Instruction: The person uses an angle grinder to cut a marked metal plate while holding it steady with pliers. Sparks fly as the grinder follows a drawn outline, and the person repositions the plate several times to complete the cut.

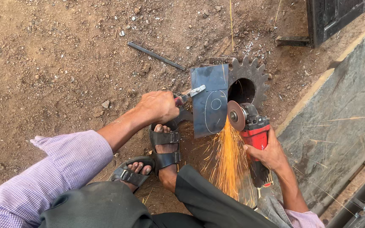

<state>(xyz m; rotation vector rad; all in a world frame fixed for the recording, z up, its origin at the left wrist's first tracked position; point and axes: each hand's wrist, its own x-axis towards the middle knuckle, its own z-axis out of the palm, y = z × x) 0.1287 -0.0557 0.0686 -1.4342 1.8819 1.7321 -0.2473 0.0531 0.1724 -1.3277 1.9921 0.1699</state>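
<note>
My left hand (159,106) grips locking pliers (189,94) clamped on the left edge of a dark steel plate (210,100) with chalk circles drawn on it. The plate rests on a big rusty gear wheel (252,71) lying on the dirt. My right hand (267,153) holds a red angle grinder (254,131), its disc (235,115) against the plate's right edge. Orange sparks (229,160) spray down toward me. My sandalled feet (164,147) stand just left of the plate.
A thin dark metal rod (155,55) lies on the dirt above my left hand. A black metal frame (332,17) stands at top right. A grey slab (343,122) with a yellowish edge runs down the right side.
</note>
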